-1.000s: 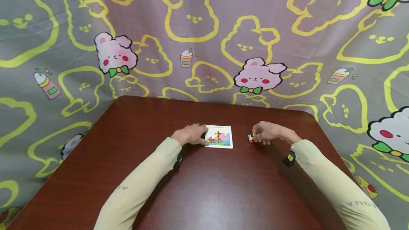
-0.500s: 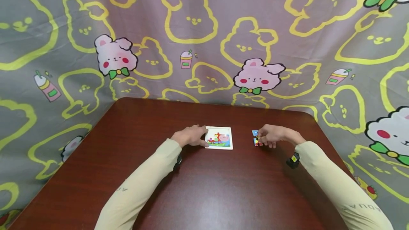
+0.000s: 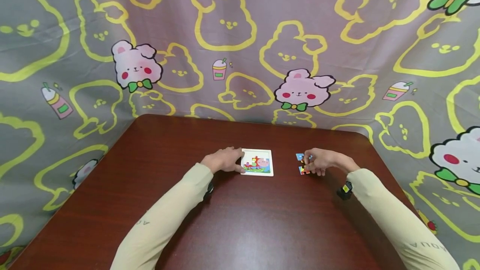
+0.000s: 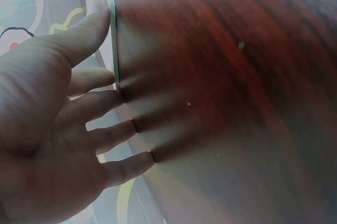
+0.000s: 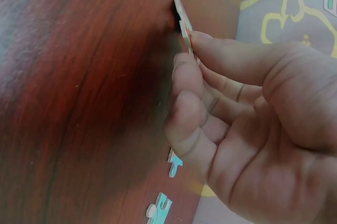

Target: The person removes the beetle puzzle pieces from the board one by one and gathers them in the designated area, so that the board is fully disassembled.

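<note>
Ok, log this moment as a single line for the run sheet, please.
left hand: fingers flat on table, touching puzzle tray edge | right hand: pinching puzzle piece | loose pieces: on table near right hand

A dark reddish-brown wooden table (image 3: 240, 220) with rounded far corners — behind it hangs a grey cloth backdrop (image 3: 240, 45) printed with yellow-outlined and pink bunnies.

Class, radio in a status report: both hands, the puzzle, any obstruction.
Left hand open, steadying puzzle tray. Right hand pinching a puzzle piece just off the table. Loose pieces beside it; nothing between hand and tray.
</note>
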`<move>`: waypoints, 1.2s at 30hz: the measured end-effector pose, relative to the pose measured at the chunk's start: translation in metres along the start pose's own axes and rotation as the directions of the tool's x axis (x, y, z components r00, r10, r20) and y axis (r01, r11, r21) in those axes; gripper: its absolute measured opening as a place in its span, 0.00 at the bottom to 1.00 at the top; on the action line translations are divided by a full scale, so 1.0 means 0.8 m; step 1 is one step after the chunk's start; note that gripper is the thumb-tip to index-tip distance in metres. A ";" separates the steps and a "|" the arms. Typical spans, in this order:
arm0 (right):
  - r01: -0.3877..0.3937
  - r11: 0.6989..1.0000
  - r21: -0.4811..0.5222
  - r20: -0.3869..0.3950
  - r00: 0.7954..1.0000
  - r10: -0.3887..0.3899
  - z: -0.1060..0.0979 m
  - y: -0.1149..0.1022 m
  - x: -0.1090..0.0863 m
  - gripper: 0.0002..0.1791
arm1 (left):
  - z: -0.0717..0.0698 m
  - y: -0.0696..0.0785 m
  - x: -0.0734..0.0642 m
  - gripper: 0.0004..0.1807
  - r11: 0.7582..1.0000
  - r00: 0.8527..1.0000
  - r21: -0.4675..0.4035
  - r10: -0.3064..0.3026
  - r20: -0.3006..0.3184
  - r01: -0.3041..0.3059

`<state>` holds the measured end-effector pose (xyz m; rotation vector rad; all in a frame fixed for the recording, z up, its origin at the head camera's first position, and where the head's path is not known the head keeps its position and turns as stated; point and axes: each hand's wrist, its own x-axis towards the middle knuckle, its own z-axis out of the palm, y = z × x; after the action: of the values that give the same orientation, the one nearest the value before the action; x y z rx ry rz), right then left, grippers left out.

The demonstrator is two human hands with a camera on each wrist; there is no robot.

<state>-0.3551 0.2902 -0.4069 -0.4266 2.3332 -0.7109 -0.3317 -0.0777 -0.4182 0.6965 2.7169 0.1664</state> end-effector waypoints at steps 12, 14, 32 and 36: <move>-0.055 0.984 -0.171 -0.047 0.998 0.047 0.002 -0.014 -0.004 0.13 | -0.001 -0.001 0.000 0.38 1.000 1.000 0.005 0.006 0.000 -0.006; -0.047 0.984 -0.173 -0.037 0.998 0.041 0.002 -0.014 -0.003 0.13 | -0.001 -0.001 0.000 0.38 1.000 1.000 0.003 0.006 -0.003 -0.006; 0.074 0.990 -0.117 -0.039 0.996 -0.079 0.001 -0.016 -0.002 0.08 | -0.001 0.000 -0.002 0.38 1.000 1.000 -0.009 0.000 -0.003 0.000; 0.128 0.983 -0.133 -0.071 0.988 -0.138 0.004 -0.029 0.002 0.08 | -0.003 0.001 -0.002 0.38 1.000 1.000 -0.010 0.003 -0.002 -0.003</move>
<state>-0.3512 0.2698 -0.3964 -0.6271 2.4521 -0.6528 -0.3312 -0.0780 -0.4157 0.6975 2.7150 0.1810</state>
